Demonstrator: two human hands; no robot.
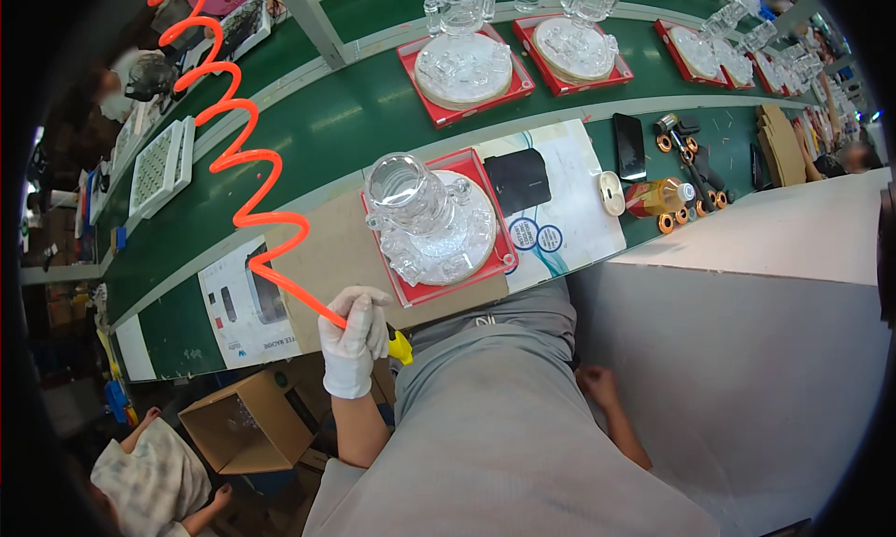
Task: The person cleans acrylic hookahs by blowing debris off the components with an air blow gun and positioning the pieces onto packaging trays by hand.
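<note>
My left hand (353, 341), in a white glove, is closed around the end of an orange coiled air hose (271, 218). Below its fingers sticks out a black and yellow end piece (399, 348), partly hidden by the hand. My bare right hand (597, 385) hangs low beside my body; its fingertips are hidden and it is away from the bench. In front of me, a clear assembly with an upright cylinder (403, 194) stands on a round white disc (479, 222), set in a red square tray (495, 268) on cardboard.
More red trays (520, 86) with clear assemblies line the green shelf behind. To the right lie a black phone (630, 147), a bottle of orange liquid (661, 197), a hammer (668, 126) and copper-coloured rings (665, 223). An open cardboard box (245, 423) and another person (154, 472) are at lower left.
</note>
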